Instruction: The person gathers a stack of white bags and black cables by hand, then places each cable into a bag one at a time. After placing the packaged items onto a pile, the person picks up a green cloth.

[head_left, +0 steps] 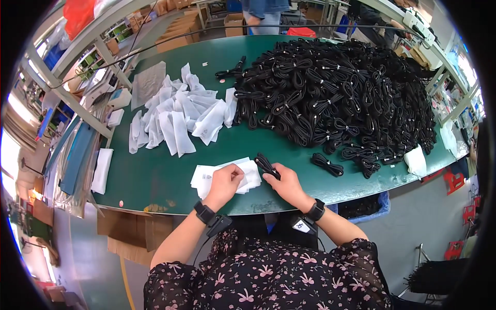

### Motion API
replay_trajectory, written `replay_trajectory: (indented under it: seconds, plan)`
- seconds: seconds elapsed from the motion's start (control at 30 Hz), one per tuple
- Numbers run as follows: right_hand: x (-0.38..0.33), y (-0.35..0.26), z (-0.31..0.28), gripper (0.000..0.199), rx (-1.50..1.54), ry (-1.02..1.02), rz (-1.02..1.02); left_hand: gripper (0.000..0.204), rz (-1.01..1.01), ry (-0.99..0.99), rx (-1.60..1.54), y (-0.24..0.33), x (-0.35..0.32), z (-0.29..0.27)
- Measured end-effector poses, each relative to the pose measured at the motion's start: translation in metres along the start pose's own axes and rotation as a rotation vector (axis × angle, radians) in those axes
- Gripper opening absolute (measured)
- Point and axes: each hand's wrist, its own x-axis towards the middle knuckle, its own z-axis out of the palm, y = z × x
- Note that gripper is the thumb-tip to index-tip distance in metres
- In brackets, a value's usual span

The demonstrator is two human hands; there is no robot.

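My right hand (287,187) grips a coiled black cable (264,163) between thumb and fingers, just above the green table near its front edge. To its left, my left hand (223,185) is over a small stack of flat white pouches (253,178). Its fingers are curled together in a pinch, and whether a pouch edge is between them I cannot tell. Beyond the stack, at the left, lies a loose heap of white pouches (173,116). A large mound of tied black cables (330,93) covers the right side of the table.
One cable bundle (327,164) lies apart at the mound's near edge. White wrapping (415,161) is at the front right edge, and a clear plastic sheet (148,84) at the far left. Metal shelf frames flank the green table (155,178). A person (266,13) stands beyond it.
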Motion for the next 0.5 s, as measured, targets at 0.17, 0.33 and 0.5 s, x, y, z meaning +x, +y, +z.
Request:
replay_trajectory:
  seconds: [0.17, 0.33, 0.5]
  plan:
    - [-0.01, 0.002, 0.006, 0.034, 0.016, -0.017, -0.081, 0.009, -0.04, 0.022, -0.061, -0.007, -0.007, 0.005]
    - [-0.013, 0.0, -0.005, 0.031, -0.331, -0.076, -0.444, 0.009, -0.026, 0.036, -0.091, 0.001, -0.009, 0.003]
    - [-0.003, -0.001, -0.012, 0.025, -0.25, -0.241, -0.279, 0.008, 0.353, 0.052, 0.051, 0.012, -0.009, 0.002]
